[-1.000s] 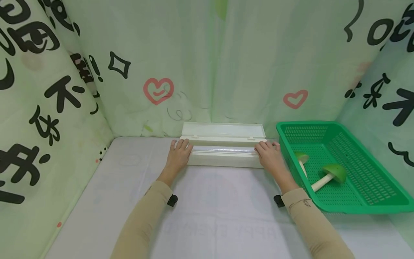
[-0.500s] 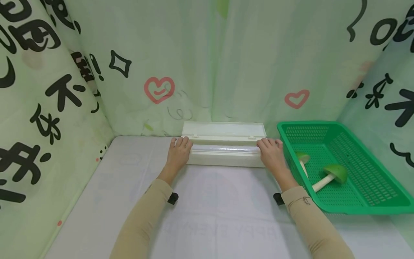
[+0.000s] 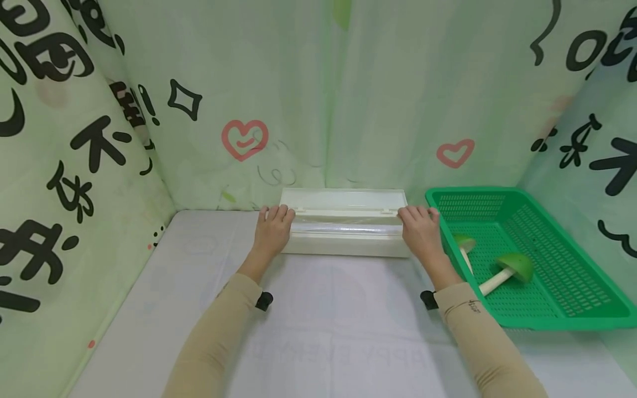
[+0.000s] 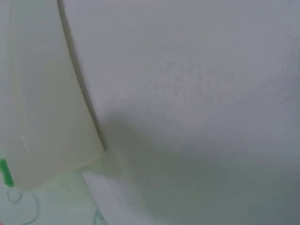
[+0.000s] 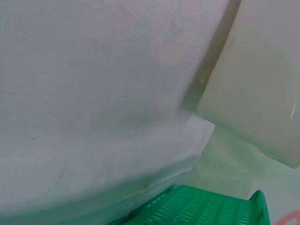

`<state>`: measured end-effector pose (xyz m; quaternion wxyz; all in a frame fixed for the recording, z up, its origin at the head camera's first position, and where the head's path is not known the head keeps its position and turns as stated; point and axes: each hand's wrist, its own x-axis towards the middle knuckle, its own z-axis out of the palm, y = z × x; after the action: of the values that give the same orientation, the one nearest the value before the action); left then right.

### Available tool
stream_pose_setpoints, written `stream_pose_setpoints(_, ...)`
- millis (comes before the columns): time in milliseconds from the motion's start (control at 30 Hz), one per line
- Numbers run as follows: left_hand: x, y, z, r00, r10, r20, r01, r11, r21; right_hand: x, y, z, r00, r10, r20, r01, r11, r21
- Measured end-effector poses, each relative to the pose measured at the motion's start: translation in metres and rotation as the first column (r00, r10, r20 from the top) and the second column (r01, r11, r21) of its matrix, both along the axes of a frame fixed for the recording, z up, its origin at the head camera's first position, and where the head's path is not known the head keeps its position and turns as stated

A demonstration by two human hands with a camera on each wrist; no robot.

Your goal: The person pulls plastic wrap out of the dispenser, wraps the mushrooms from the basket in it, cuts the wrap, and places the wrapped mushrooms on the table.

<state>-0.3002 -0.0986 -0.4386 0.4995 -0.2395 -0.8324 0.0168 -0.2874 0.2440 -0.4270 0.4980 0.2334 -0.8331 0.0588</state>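
A long white cling film dispenser (image 3: 348, 246) lies at the back of the table, its lid (image 3: 343, 197) raised behind it. Clear cling film (image 3: 348, 227) spans the box from one side to the other. At its left end, my left hand (image 3: 271, 232) holds the film's edge with curled fingers. My right hand (image 3: 421, 233) grips the edge in the same way at the right end. The fingertips are largely hidden from the head camera. Each wrist view shows an end of the box, the left (image 4: 51, 108) and the right (image 5: 262, 79), with no fingers in sight.
A green plastic basket (image 3: 562, 320) stands right of the dispenser, close to my right forearm. In it lie two toy mushrooms with green caps, one nearer (image 3: 517, 266) and one at the left wall (image 3: 465, 243). A printed pale green curtain (image 3: 378, 99) encloses the back and sides.
Both hands have moved slightly back toward the lid and a little apart at the right. More of the clear film now shows stretched between them. The dispenser has stayed in place.
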Motion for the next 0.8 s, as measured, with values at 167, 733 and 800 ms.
stream_pose_setpoints(167, 0.001, -0.001, 0.011, 0.999, -0.034, -0.033, 0.034, 0.999, -0.003, -0.001, 0.0, 0.009, 1.0, 0.002, -0.009, -0.002, 1.0, -0.018)
stream_pose_setpoints(733, 0.0, -0.003, 0.042, 0.991, -0.097, -0.092, 0.095, 0.995, -0.018, -0.003, 0.002, 0.033, 0.996, 0.018, -0.093, -0.024, 0.998, -0.06)
stream_pose_setpoints(800, 0.0, -0.003, 0.045, 0.99, -0.104, -0.094, 0.102, 0.995, -0.021, -0.002, 0.003, 0.036, 0.996, 0.017, -0.086, -0.022, 0.998, -0.061)
